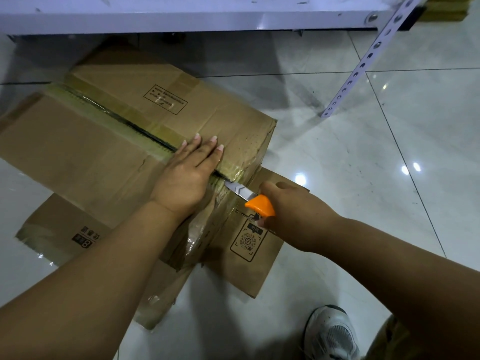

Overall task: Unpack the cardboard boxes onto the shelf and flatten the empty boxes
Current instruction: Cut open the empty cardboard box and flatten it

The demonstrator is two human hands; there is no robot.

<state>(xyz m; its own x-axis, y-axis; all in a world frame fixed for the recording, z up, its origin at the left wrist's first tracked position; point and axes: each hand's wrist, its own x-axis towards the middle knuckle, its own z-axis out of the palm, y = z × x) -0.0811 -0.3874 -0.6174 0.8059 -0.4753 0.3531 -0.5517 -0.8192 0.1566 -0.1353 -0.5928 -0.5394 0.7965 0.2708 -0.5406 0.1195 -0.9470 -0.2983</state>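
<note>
- Left hand (pixel 188 175) lies flat, fingers straight, pressing the box (pixel 109 141) top by its taped seam
- Right hand (pixel 293 211) grips an orange knife (pixel 255 201), blade at the seam's near end
- Box sits on flattened cardboard (pixel 244 245) on the floor (pixel 363 178), below the shelf (pixel 181 16)

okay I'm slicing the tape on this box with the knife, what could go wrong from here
1. The left hand presses flat on the box right beside the seam; if the utility knife in the right hand slips forward, it may cut those fingers.
2. A deep blade could slice the contents.
</note>
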